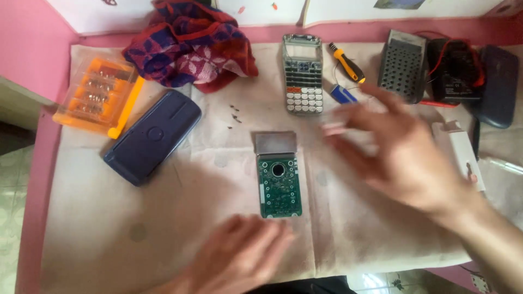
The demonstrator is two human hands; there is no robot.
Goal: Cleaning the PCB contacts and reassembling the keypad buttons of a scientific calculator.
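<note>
A green circuit board (279,188) with a grey metal screen panel at its top lies flat in the middle of a pale cloth (163,218). My left hand (239,256) hovers just below the board, fingers apart and blurred, holding nothing. My right hand (392,147) is spread open to the right of the board, blurred, also holding nothing. Beyond the board lies a calculator front shell (302,76) with its keys showing.
A dark blue calculator back cover (152,136) lies at left, beside an orange screwdriver-bit case (98,95). A red and blue cloth (190,43) sits at the back. A yellow-handled screwdriver (346,62), small blue object (343,93), grey keypad panel (402,65), black parts and white box (463,149) lie right. Tiny screws (234,114) sit loose.
</note>
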